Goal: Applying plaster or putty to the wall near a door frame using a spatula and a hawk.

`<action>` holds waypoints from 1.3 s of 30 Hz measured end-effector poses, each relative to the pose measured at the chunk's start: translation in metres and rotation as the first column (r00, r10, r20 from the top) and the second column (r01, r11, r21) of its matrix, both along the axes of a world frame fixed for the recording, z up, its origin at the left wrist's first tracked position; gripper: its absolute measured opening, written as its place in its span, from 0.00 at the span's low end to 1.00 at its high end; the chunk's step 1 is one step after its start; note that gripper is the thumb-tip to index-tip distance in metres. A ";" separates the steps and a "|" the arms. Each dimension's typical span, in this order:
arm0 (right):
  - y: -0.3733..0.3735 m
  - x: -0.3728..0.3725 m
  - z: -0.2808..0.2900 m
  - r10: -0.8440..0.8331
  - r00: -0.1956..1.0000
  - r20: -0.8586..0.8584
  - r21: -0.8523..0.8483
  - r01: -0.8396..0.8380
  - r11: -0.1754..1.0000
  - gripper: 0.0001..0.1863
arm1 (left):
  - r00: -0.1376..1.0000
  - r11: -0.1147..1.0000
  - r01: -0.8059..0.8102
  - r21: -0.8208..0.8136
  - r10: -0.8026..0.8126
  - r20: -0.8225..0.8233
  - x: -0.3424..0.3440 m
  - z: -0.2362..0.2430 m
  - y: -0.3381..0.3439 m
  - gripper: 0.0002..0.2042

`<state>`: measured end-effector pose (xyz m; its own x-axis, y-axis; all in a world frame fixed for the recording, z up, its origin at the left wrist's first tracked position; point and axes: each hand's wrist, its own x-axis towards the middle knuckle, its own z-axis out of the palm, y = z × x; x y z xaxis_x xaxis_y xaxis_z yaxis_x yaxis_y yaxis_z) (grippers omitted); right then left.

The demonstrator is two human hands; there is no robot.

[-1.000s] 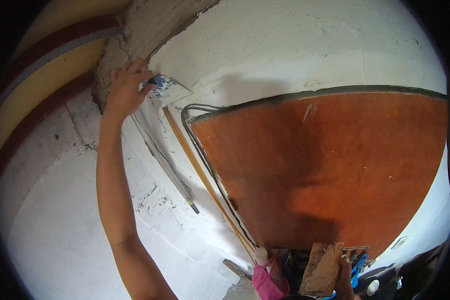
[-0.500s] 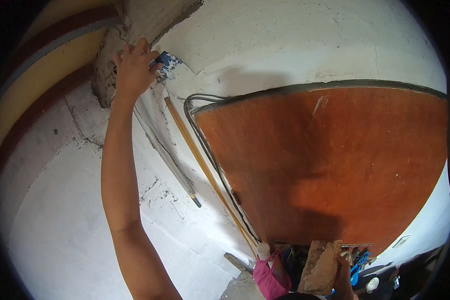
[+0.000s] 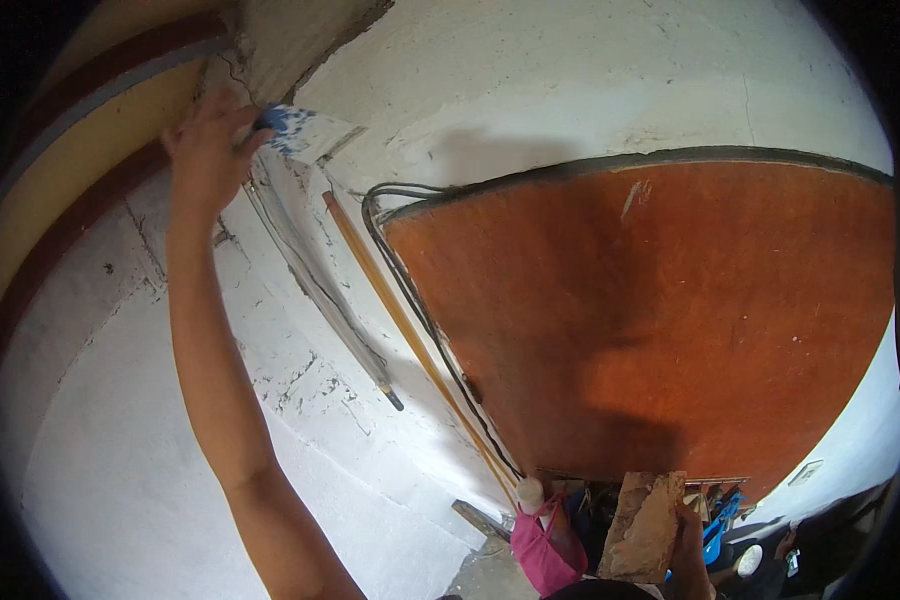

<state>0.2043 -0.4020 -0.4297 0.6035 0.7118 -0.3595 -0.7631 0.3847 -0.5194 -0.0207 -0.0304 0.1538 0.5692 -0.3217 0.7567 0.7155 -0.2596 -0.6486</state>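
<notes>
High at the upper left, my left arm reaches up to the corner where wall and ceiling beam meet. Blurred by motion, my left hand (image 3: pixel 208 150) grips a scraper (image 3: pixel 295 131) with a wide, flat blade of worn blue and whitish paint. The blade points right, towards the wall above the cables. Low down, my right hand (image 3: pixel 688 545) is closed on the right edge of a flat board (image 3: pixel 642 525) smeared with brownish material. The fingers beneath the board are hidden.
Dark cables (image 3: pixel 410 290) and a long wooden strip (image 3: pixel 390 300) run down beside a large orange-brown panel (image 3: pixel 660 310). A grey conduit (image 3: pixel 320 295) lies along the cracked white wall (image 3: pixel 150 430). A pink bag (image 3: pixel 548 555) hangs below. Blue things (image 3: pixel 715 535) sit at lower right.
My left hand has moved left and slightly down with the scraper, away from the beam corner, showing more of the blade. The board in my right hand has barely shifted.
</notes>
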 end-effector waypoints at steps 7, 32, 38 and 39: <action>-0.006 0.005 -0.010 0.020 0.999 -0.041 -0.075 -0.023 0.997 0.22 | 0.958 0.982 0.166 -0.087 -0.139 0.250 -0.047 -0.115 -0.056 0.09; 0.020 0.003 0.007 0.256 0.966 -0.046 -0.094 -0.260 0.961 0.21 | -0.200 -0.462 0.194 0.866 0.845 0.496 0.015 -0.587 -0.135 0.12; 0.019 -0.003 0.028 0.283 0.959 -0.029 -0.186 -0.283 0.941 0.22 | -0.042 -0.669 0.646 0.368 0.450 0.892 0.010 -0.410 -0.066 0.10; 0.018 -0.005 0.032 0.280 0.960 -0.018 -0.201 -0.278 0.939 0.22 | -0.094 -0.694 0.650 0.309 0.330 0.939 0.012 -0.378 -0.056 0.10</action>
<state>0.1997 -0.3843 -0.3974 0.3957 0.7664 -0.5061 -0.8188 0.0449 -0.5723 -0.0091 -0.0864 -0.2244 0.3083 0.8952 0.3218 -0.7250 0.0021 0.6887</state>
